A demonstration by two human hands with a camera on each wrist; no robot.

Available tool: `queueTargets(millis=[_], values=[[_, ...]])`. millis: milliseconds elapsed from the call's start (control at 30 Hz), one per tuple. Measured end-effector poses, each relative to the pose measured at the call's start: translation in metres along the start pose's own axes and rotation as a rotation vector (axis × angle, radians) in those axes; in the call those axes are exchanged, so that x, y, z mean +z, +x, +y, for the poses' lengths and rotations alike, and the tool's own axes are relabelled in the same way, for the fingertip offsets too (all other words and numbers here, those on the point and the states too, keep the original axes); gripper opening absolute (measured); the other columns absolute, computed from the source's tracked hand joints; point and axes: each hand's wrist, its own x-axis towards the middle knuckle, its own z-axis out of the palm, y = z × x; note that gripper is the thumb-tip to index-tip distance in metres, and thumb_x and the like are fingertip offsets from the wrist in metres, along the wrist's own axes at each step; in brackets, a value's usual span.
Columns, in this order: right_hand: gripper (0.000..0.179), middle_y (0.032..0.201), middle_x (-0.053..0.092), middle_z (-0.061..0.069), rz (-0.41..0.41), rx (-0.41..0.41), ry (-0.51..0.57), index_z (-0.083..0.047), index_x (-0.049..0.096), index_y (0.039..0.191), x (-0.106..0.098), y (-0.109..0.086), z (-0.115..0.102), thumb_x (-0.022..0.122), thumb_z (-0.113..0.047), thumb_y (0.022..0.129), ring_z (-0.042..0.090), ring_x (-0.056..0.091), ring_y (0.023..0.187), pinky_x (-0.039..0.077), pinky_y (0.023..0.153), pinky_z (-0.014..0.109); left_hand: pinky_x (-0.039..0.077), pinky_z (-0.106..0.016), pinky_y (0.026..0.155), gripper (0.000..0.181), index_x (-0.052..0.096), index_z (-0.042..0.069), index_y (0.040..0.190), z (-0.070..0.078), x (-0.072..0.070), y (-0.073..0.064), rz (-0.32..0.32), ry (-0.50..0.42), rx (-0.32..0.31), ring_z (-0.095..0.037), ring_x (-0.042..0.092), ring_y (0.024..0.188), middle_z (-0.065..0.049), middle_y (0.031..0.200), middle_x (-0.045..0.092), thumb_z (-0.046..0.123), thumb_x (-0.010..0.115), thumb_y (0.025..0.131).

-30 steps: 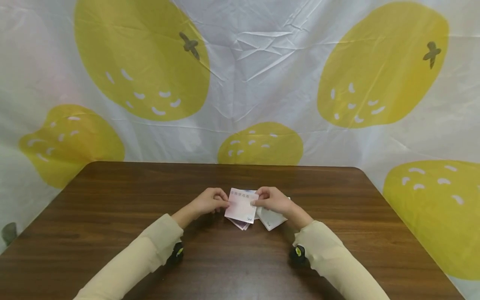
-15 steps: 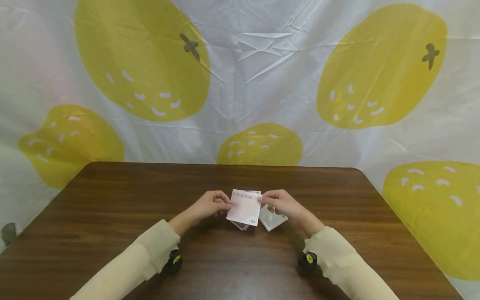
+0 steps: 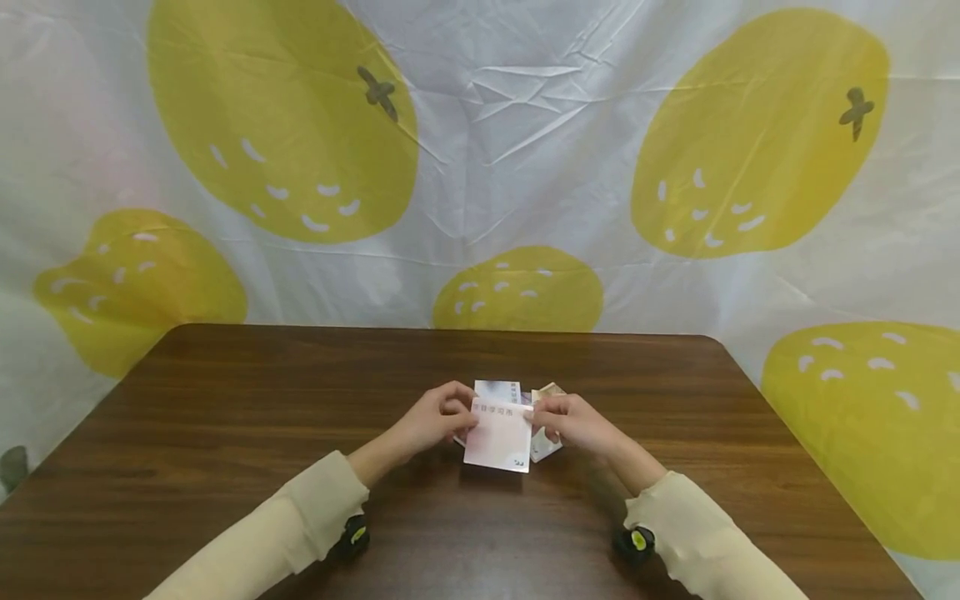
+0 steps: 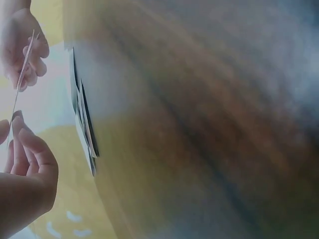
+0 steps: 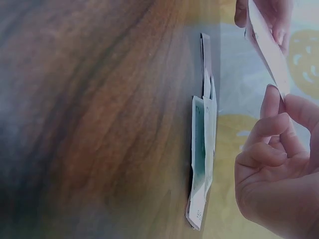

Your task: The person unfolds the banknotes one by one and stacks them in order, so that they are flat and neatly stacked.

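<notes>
A pale pink folded banknote [image 3: 497,442] is raised above the table between both hands, its printed face toward the head camera. My left hand [image 3: 441,417] pinches its left edge between thumb and fingers. At the upper right corner, my right hand [image 3: 576,423] pinches it the same way. Behind and below lie several other folded notes, overlapping on the table: a bluish-white banknote [image 3: 498,390] shows above the pink one, and a greenish one [image 3: 545,446] beside the right fingers. In the right wrist view this loose pile of notes [image 5: 204,134] appears edge-on, apart from the held banknote.
The brown wooden table [image 3: 285,383] has rounded far corners. Behind it hangs a white cloth [image 3: 525,167] with large yellow fruit prints. A black wrist device [image 3: 634,542] sits under the right sleeve, another [image 3: 352,536] under the left.
The pink banknote has come toward the person and slightly right, uncovering more of the bluish note behind it. My right fingers have shifted outward to its right edge; the left hand keeps its pinch.
</notes>
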Motion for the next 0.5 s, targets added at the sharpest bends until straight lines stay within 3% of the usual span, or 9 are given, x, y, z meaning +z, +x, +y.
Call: queueTargets(millis=[133, 300, 500], values=[[0.024, 0.055, 0.044, 0.0, -0.019, -0.013, -0.006, 0.007, 0.058, 0.082, 0.0, -0.005, 0.0, 0.055, -0.017, 0.087, 0.008, 0.031, 0.043, 0.024, 0.04, 0.02, 0.038, -0.03, 0.05, 0.023, 0.05, -0.007, 0.104, 0.013, 0.003, -0.009, -0.016, 0.011, 0.039, -0.036, 0.052, 0.064, -0.012, 0.071, 0.059, -0.002, 0.056, 0.082], [0.024, 0.054, 0.043, 0.0, -0.037, 0.021, 0.02, 0.006, 0.059, 0.081, 0.002, -0.01, 0.001, 0.056, -0.018, 0.086, 0.007, 0.032, 0.045, 0.024, 0.041, 0.019, 0.039, -0.03, 0.05, 0.019, 0.053, -0.007, 0.101, 0.014, 0.004, -0.013, -0.021, 0.039, 0.046, -0.034, 0.049, 0.063, -0.013, 0.073, 0.058, -0.001, 0.056, 0.083], [0.026, 0.053, 0.042, 0.001, -0.067, 0.017, 0.006, 0.005, 0.059, 0.081, 0.004, -0.013, 0.0, 0.055, -0.019, 0.088, 0.008, 0.032, 0.044, 0.023, 0.04, 0.02, 0.039, -0.029, 0.049, 0.017, 0.056, -0.001, 0.097, -0.012, 0.001, -0.003, -0.047, 0.068, 0.064, -0.028, 0.048, 0.058, -0.009, 0.071, 0.058, 0.005, 0.06, 0.082]])
